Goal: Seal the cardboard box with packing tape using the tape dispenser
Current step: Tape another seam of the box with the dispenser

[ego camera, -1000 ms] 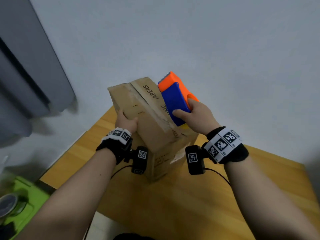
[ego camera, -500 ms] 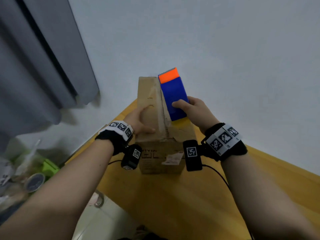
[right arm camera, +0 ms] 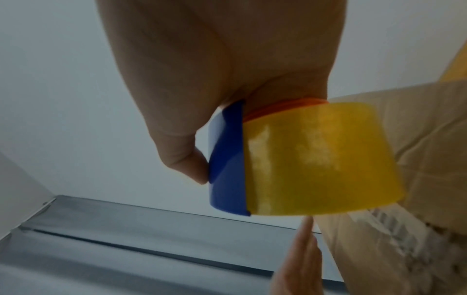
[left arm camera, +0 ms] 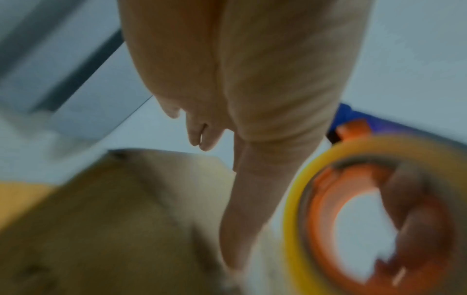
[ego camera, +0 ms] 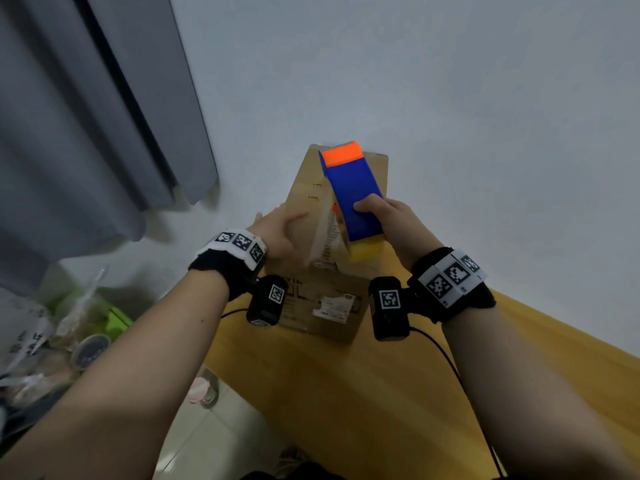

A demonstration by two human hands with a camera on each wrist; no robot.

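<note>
A brown cardboard box (ego camera: pixel 306 181) stands on the wooden table (ego camera: pixel 381 393), its long side pointing away from me. My right hand (ego camera: pixel 388 220) grips the blue and orange tape dispenser (ego camera: pixel 353 188) above the box top, orange end away from me. The yellow tape roll (ego camera: pixel 367 251) sits at its near end. A clear tape strip (ego camera: pixel 327 233) runs from the dispenser down to the box's near top edge. My left hand (ego camera: pixel 277 233) lies on the box top's left part, thumb pointing at the strip. In the right wrist view the hand (right arm camera: pixel 215 59) wraps the dispenser (right arm camera: pixel 225 163) and roll (right arm camera: pixel 316 159).
A white wall rises right behind the box. A grey curtain (ego camera: pixel 86 116) hangs at the left. Down on the floor at the left lie bags and a green item (ego camera: pixel 114 320). The table's left edge (ego camera: pixel 221 372) runs close to my left forearm. Wrist camera cables trail over the table.
The box has turned from a tilted diagonal to pointing straight away. My left hand moved from its side onto its top. The dispenser has lifted, leaving a strip of tape stretched down to the box.
</note>
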